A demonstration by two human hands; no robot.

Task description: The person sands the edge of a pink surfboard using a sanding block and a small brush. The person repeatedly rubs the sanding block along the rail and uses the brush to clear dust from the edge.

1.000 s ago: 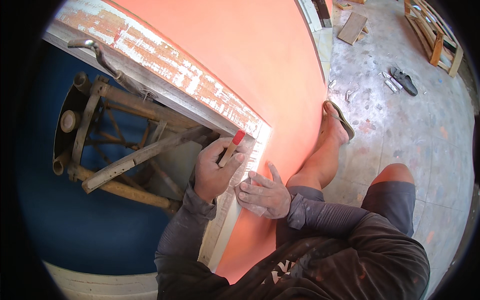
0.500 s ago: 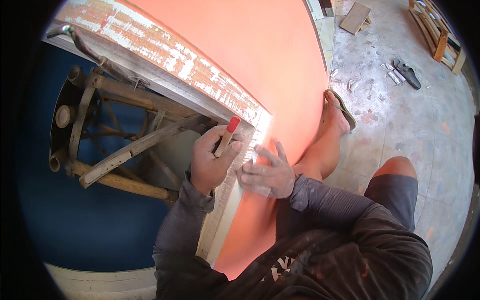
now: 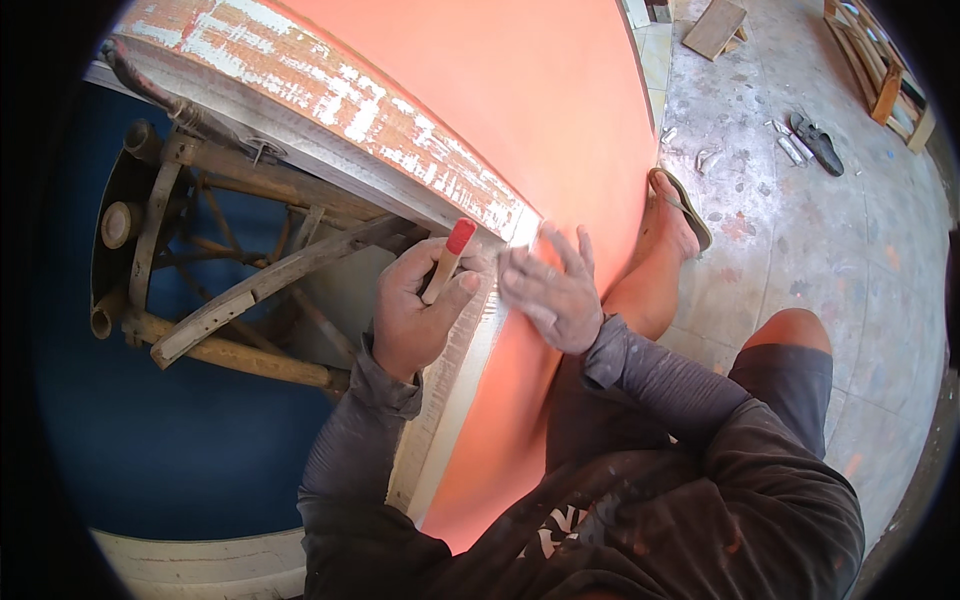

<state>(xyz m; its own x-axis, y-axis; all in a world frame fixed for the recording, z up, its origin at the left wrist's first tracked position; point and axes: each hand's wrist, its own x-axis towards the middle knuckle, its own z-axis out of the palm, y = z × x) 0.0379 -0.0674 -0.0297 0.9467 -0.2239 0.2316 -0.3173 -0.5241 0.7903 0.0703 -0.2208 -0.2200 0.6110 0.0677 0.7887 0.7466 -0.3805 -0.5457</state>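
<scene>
My left hand (image 3: 412, 310) is closed round a flat wooden handle (image 3: 446, 268) with a red end sticking up between thumb and fingers; whatever is at its lower end is hidden in the fist. It stays beside the corner of a wooden frame (image 3: 428, 455) with worn, patchy white paint. My right hand (image 3: 556, 295) lies over the frame's pale outer edge near that corner, its fingers stretched out and partly blurred. I cannot make out anything under its palm. White dust coats both hands.
A salmon-coloured wall (image 3: 500, 90) adjoins the frame. Inside the opening stands a bamboo-and-wood structure (image 3: 240, 290) before a dark blue surface (image 3: 200, 450). A metal window handle (image 3: 150, 85) juts from the frame. On the dusty floor lie a black sandal (image 3: 817, 145), scraps and a wooden piece (image 3: 714, 28).
My right hand has slid farther up the frame edge toward the corner, away from my body. The left hand still holds the handle in nearly the same place. The view has shifted slightly.
</scene>
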